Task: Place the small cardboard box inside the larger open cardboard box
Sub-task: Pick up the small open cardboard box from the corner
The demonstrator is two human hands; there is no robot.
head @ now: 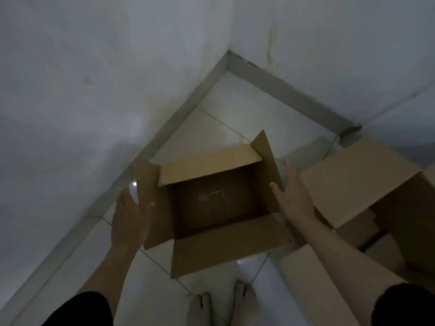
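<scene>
A small brown cardboard box [230, 252] with all its flaps open is in the middle of the view, over the white tiled floor. Its dark inside shows only a taped bottom seam. My left hand [128, 220] grips its left flap, thumb inside and fingers behind. My right hand [294, 196] grips its right flap the same way. The larger open cardboard box [348, 182] stands on the floor just to the right, one wide flap spread toward the small box and its dark opening at the frame's right edge.
Two white walls meet in a corner [227, 52] beyond the boxes, with a grey baseboard [294, 95] along the floor. My bare feet [235, 307] stand on the tiles below the small box. The room is dim.
</scene>
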